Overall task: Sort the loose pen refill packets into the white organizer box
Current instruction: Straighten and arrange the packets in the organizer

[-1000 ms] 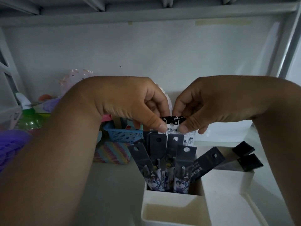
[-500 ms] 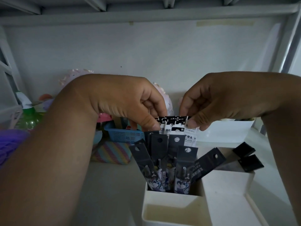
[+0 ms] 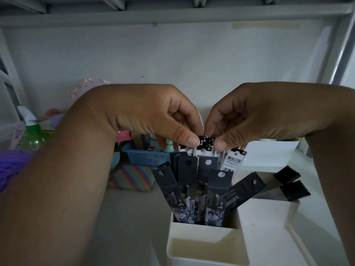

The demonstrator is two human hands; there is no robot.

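Head view has both hands, left hand and right hand, pinching the white refill packets above the organizer box's crowded back compartment, so they could snag the dark packets and splay.

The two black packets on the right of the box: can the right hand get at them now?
Probably not yet: the right hand is pinching the white packets with the left hand. Otherwise, nothing covers the black packets.
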